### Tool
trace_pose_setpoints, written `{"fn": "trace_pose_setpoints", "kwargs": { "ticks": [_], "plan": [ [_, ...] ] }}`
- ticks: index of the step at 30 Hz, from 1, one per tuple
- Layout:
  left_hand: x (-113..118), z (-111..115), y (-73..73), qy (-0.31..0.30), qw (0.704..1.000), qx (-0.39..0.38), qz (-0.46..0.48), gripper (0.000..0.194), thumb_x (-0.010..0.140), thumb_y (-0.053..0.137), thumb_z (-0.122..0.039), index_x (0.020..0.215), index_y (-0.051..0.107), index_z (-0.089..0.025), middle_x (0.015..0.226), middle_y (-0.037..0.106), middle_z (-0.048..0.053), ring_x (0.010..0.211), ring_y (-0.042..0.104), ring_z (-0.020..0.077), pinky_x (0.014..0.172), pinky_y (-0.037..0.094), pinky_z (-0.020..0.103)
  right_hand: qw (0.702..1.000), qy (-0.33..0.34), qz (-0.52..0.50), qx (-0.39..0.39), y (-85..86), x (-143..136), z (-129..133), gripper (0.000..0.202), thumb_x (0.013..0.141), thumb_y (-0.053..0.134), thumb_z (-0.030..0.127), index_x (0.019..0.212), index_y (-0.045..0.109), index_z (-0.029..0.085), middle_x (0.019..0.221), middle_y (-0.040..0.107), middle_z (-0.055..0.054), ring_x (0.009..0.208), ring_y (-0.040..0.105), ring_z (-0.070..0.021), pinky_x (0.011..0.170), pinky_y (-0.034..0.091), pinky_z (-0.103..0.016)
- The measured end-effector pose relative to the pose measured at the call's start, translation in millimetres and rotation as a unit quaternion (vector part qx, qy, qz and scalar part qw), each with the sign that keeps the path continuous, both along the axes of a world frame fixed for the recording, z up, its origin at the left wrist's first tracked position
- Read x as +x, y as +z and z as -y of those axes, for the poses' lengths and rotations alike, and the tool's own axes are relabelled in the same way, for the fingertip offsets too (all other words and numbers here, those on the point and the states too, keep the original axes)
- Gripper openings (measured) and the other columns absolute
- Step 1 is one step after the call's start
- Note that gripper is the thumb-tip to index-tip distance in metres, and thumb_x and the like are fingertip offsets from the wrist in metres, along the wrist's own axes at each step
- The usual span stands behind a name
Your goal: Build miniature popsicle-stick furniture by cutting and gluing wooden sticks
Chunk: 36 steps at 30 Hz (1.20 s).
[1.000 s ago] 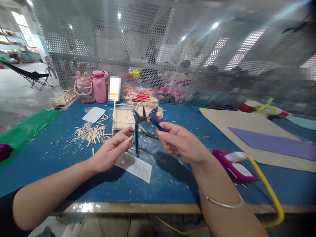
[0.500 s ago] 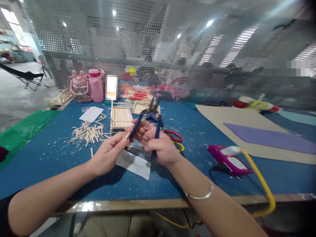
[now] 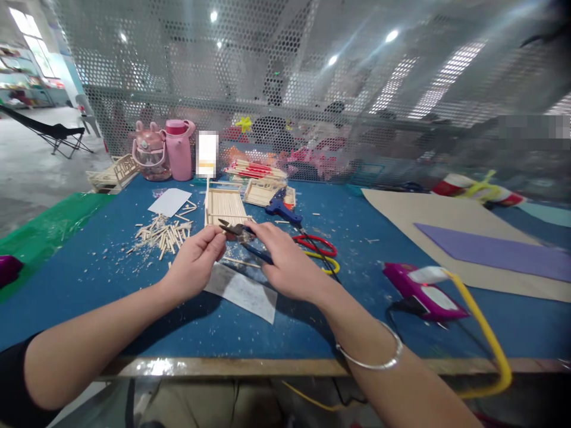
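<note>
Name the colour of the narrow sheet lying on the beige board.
The narrow sheet is purple, best seen in the head view.

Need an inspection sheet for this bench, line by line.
Surface: blue tabletop, dusted with pale crumbs and fragments.
Job's things: pliers in the right hand; stick frame just beyond; glue gun lying on the table.
Clutter: heap of short sticks left of the frame; purple device and purple sheet at right.
Hands: left pinches what looks like a short stick, mostly hidden, at the pliers' jaws; right grips the pliers.
Cables: dark cable from the glue gun, across the scissors' handles; thick yellow cable over the front edge.
Surroundings: perforated screen behind; folding chair at far left.
</note>
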State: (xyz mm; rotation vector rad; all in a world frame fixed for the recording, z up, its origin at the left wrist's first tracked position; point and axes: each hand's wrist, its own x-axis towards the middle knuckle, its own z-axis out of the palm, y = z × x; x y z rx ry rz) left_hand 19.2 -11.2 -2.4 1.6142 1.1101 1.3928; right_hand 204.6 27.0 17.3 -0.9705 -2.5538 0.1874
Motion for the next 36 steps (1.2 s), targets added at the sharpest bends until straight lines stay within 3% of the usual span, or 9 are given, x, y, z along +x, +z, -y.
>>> {"fn": "trace_pose_setpoints", "kwargs": {
  "ticks": [12,17,20,22,25,29,31,33,36],
  "plan": [
    [-3,1,-3.1,0.018,0.996,0.03,-0.079,0.025,0.089,0.043,-0.036,0.076,0.054,-0.017,0.066,0.048,-0.002,0.061,0.042,0.0116,0.056,0.035,0.024,0.999,-0.011,-0.036,-0.007,-5.8,-7,-1,0.061,0.062,0.048,0.008,0.122,0.046,0.014,0.107,0.057,-0.012,0.098,0.052,-0.0236,0.086,0.042,-0.036],
    [-1,0,-2.9,0.089,0.992,-0.026,-0.089,0.032,0.085,0.048,-0.042,0.066,0.054,-0.017,0.054,0.043,-0.004,0.052,0.039,0.0115,0.048,0.03,0.023,0.991,-0.09,0.003,0.095,-17.1,-19,0,0.058,0.065,0.045,0.005,0.123,0.047,0.012,0.099,0.056,-0.013,0.091,0.048,-0.025,0.081,0.039,-0.037],
    [5,0,-1.6,0.073,0.988,-0.136,-0.008,0.035,0.088,0.038,-0.046,0.071,0.051,-0.02,0.046,0.033,-0.007,0.04,0.028,0.0099,0.04,0.022,0.022,0.973,-0.138,0.047,0.181,-16.8,-20,-2,0.054,0.07,0.045,0.008,0.125,0.048,0.012,0.093,0.055,-0.014,0.084,0.046,-0.0265,0.073,0.036,-0.038],
    [7,-1,0.7,0.066,0.987,-0.146,-0.003,0.034,0.089,0.036,-0.046,0.073,0.051,-0.02,0.044,0.029,-0.008,0.038,0.024,0.0098,0.038,0.02,0.022,0.967,-0.149,0.052,0.199,-16.1,-20,-3,0.055,0.07,0.046,0.01,0.125,0.048,0.011,0.092,0.055,-0.015,0.082,0.046,-0.0275,0.072,0.036,-0.04],
    [6,-4,5.3,0.078,0.994,-0.022,-0.072,0.029,0.088,0.043,-0.039,0.07,0.054,-0.019,0.052,0.04,-0.005,0.048,0.037,0.011,0.046,0.029,0.023,0.983,-0.122,-0.021,0.134,-16.7,-24,-1,0.061,0.064,0.047,0.008,0.125,0.047,0.007,0.098,0.056,-0.016,0.086,0.048,-0.0269,0.076,0.039,-0.039],
    [0,-4,6.6,0.094,0.988,0.067,-0.107,0.029,0.087,0.045,-0.033,0.062,0.05,-0.018,0.055,0.04,-0.003,0.054,0.037,0.0116,0.051,0.031,0.024,0.982,-0.086,-0.156,-0.062,-11.6,-24,-1,0.059,0.062,0.042,0.006,0.12,0.049,0.014,0.093,0.061,-0.008,0.079,0.053,-0.0198,0.072,0.044,-0.032],
    [-1,-1,3.9,0.079,0.989,0.076,-0.099,0.028,0.087,0.048,-0.033,0.062,0.05,-0.018,0.054,0.038,-0.004,0.053,0.035,0.011,0.05,0.03,0.024,0.965,-0.142,-0.185,-0.121,-2.8,-15,-7,0.052,0.067,0.039,0.007,0.117,0.05,0.016,0.087,0.062,-0.006,0.073,0.055,-0.0182,0.068,0.045,-0.03],
    [-1,1,0.0,0.038,0.996,0.061,-0.05,0.024,0.088,0.047,-0.034,0.069,0.052,-0.019,0.055,0.037,-0.004,0.051,0.034,0.0104,0.048,0.029,0.024,0.952,-0.235,-0.176,-0.09,7.5,1,-16,0.048,0.07,0.04,0.01,0.117,0.05,0.015,0.09,0.063,-0.008,0.075,0.056,-0.0191,0.067,0.045,-0.03],
    [0,0,-5.3,-0.011,0.997,-0.009,0.071,0.021,0.092,0.039,-0.036,0.083,0.05,-0.021,0.054,0.036,-0.006,0.045,0.029,0.0093,0.041,0.024,0.022,0.939,-0.338,-0.024,-0.054,16.5,25,-30,0.044,0.076,0.047,0.022,0.119,0.05,0.014,0.102,0.062,-0.014,0.088,0.059,-0.0253,0.073,0.044,-0.035]
  ]
}}
